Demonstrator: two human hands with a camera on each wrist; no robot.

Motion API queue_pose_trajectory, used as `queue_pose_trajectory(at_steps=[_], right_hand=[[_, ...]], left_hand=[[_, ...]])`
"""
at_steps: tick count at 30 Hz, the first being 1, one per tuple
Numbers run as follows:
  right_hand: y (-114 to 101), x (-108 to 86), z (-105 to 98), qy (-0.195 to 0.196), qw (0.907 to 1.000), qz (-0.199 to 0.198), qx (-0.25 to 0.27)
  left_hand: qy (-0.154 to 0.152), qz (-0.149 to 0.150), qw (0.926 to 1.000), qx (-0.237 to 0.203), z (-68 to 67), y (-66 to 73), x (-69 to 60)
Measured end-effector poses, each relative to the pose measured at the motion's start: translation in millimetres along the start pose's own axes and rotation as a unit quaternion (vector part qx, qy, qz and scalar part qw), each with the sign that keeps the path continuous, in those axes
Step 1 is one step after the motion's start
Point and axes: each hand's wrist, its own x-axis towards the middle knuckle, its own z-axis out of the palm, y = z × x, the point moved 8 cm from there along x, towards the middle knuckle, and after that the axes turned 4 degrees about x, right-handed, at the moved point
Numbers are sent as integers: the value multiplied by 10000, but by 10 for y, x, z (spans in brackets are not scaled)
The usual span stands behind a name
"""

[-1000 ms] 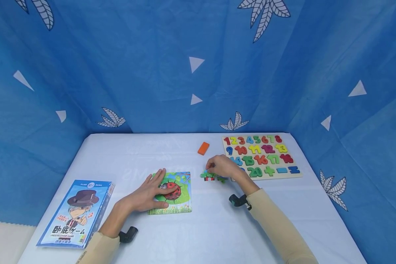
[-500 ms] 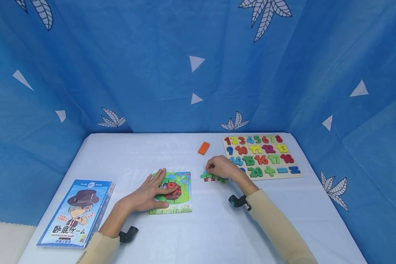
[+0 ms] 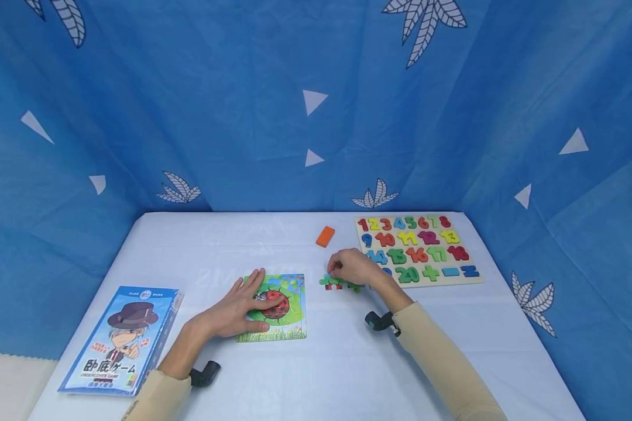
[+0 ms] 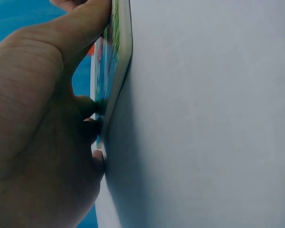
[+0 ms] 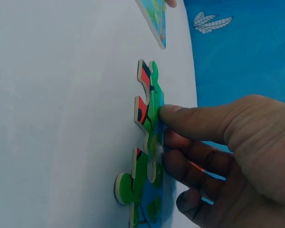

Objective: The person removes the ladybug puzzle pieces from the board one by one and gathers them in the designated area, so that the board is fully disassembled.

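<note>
A square ladybug jigsaw puzzle [image 3: 289, 321] lies flat on the table. Across its left part rests my left hand [image 3: 234, 310], fingers spread; in the left wrist view the thumb reaches over the puzzle's pale edge [image 4: 126, 42]. Farther right, my right hand [image 3: 355, 266] pinches a green, red and blue puzzle piece [image 5: 152, 107] at its far edge, the thumb on top and the other fingers curled behind. A second puzzle piece [image 5: 149, 190], green and blue, lies right beside the first. The palm hides part of these pieces in the head view.
Behind the right hand stands a wooden number board [image 3: 416, 231] with colourful numerals. An orange block [image 3: 325, 237] lies near the back of the table. A boxed card game [image 3: 121, 339] is at the left. Blue patterned cloth [image 3: 253, 117] surrounds the white table.
My right hand has shifted only very slightly with the puzzle piece. The left hand stays in place on the ladybug puzzle.
</note>
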Motion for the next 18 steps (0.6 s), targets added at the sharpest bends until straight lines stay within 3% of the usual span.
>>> queue_pose_trajectory(at_steps=[18], right_hand=[[26, 53, 58, -195, 9996, -223, -38]], left_hand=[[47, 82, 9999, -33, 6, 12, -7]])
